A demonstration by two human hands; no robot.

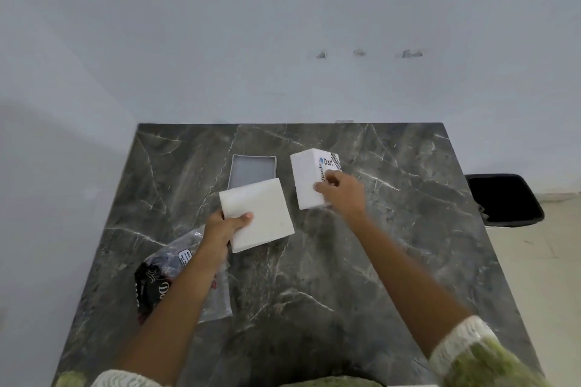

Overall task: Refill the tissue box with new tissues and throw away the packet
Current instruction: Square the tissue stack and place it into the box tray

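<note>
My left hand [227,225] grips a white stack of tissues [259,218] by its near left corner, holding it just above the dark marble table [314,276]. Behind the stack lies a shallow grey tray [251,168], open side up, partly hidden by the tissues. My right hand [341,193] holds a white box [309,179] with "Dart" printed on it, tilted on the table to the right of the tray. The clear and black plastic packet [163,280] lies flat under my left forearm at the table's near left.
A black bin [506,201] stands on the floor past the table's right edge. A pale wall with dark patches rises behind the table's far edge. Light floor tiles show at the right.
</note>
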